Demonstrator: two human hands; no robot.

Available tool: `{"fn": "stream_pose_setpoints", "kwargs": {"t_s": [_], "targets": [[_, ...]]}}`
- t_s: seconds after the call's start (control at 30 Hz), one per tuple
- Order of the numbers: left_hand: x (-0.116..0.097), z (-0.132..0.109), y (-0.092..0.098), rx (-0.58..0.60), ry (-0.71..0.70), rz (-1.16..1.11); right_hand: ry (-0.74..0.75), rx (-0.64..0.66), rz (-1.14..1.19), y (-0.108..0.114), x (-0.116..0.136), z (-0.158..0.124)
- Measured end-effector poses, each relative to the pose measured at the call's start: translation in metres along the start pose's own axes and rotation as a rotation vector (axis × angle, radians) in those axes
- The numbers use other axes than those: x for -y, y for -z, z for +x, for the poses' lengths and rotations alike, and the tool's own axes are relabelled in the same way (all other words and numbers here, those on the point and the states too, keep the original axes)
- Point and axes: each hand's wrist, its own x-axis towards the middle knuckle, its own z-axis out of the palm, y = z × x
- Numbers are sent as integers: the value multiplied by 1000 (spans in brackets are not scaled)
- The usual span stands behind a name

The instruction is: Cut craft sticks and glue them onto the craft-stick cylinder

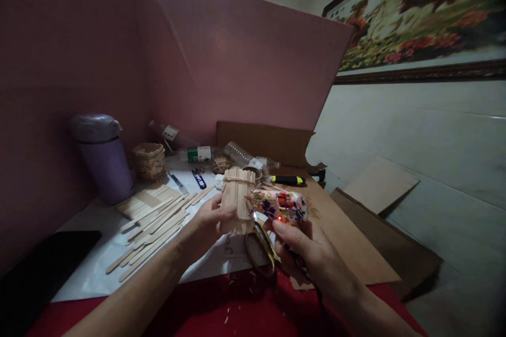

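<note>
My left hand is closed around a small holder of upright craft sticks, with a twine band near its top. My right hand grips a flower-patterned hot glue gun with a small red light glowing on its side. The gun's nozzle points left and is at the side of the holder; whether it touches cannot be made out. Below and between the hands lies a pair of scissors with gold-coloured handles. Loose craft sticks are spread on white paper left of my left hand.
A purple tumbler and a twine-wrapped pot stand at the left. Behind the hands lie plastic bottles, blue thread snips and a yellow-black cutter. Cardboard covers the right side; a dark flat object is front left.
</note>
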Motion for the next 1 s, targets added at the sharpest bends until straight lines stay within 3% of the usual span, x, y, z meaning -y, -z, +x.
{"fn": "stream_pose_setpoints", "kwargs": {"t_s": [1.0], "targets": [[0,0,0,2,2,9,3,-4,-37,2,0,2]]}}
